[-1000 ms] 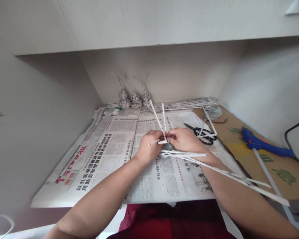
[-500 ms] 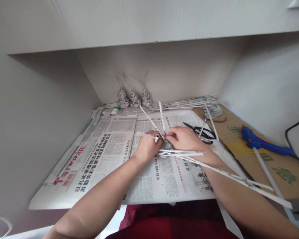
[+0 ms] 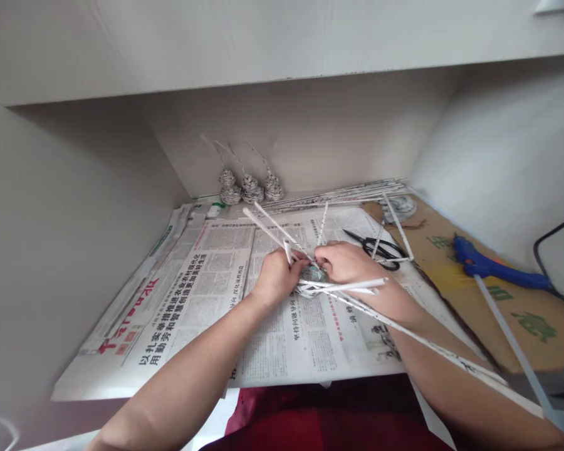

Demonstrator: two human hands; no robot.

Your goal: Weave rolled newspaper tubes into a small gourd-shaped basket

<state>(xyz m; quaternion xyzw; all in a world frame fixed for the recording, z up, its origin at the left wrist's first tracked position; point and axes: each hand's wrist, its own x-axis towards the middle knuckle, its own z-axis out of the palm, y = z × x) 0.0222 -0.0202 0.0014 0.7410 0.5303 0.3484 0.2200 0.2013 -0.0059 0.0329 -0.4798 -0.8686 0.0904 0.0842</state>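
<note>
Between my hands lies a small woven piece of rolled newspaper tubes (image 3: 308,289), with long tube ends sticking out away from me and to the right. My left hand (image 3: 278,270) is closed on its left side, thumb and fingers pinching near a short upright tube. On the far right side my right hand (image 3: 342,260) is closed, fingertips pinching a paper tube (image 3: 323,222) at its base. A greenish rounded thing (image 3: 313,274) shows inside the weave, partly hidden. Two long tubes (image 3: 413,332) run across my right forearm.
Newspaper sheets (image 3: 192,313) cover the work surface. Black-handled scissors (image 3: 380,249) lie just beyond my right hand. A blue glue gun (image 3: 493,266) rests on cardboard (image 3: 512,326) at right. Three woven gourd shapes (image 3: 251,188) and a bundle of paper tubes (image 3: 338,194) sit along the back.
The paper tubes at my left hand have swung to point farther away and upward. The tube at my right hand has tilted to the right. Both hands stay close to the weave.
</note>
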